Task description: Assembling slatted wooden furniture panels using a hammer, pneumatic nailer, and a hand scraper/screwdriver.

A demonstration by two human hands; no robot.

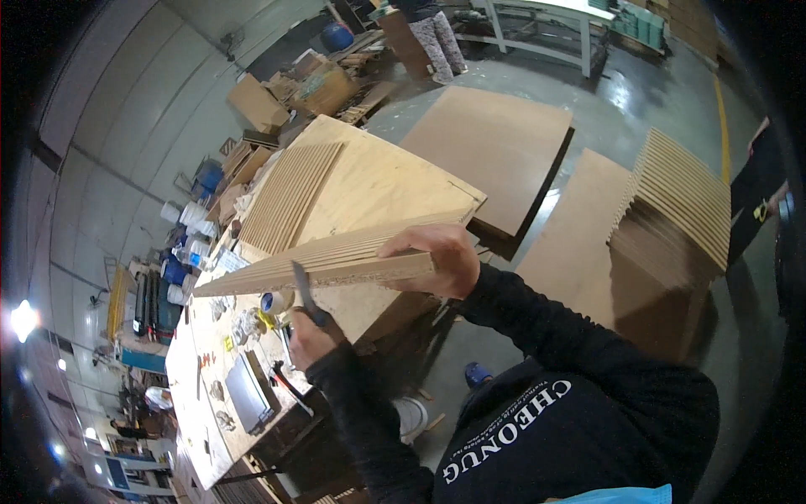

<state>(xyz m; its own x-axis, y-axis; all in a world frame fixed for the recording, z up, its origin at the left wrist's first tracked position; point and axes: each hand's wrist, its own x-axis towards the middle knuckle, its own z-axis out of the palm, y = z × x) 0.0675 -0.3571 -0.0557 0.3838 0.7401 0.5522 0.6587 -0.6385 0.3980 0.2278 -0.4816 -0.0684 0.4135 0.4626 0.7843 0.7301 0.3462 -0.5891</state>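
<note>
Left hand (312, 338) is closed round the handle of a scraper (302, 287), whose blade points up in front of the board's near edge; whether the two touch, I cannot tell. Right hand (447, 259) grips the board (336, 265) at its right end, fingers over the grooved top. The board is held tilted above the table (378, 181) — its rough edge faces the wearer, its far end pointing left.

Just beyond the left hand, a tape roll (277, 302) sits on the table beneath the board. Nearby on the table are a grey case (249, 392) and a red-and-black tool (288, 382). Farther along the table lie more grooved boards (290, 197).

Right of the table stands a grooved stack (684, 197), with a person (751, 197) beside it. Past the table's far edge lies a flat brown panel (495, 151) — then cartons (256, 102), a blue drum (337, 37) and a white bench (550, 10).
</note>
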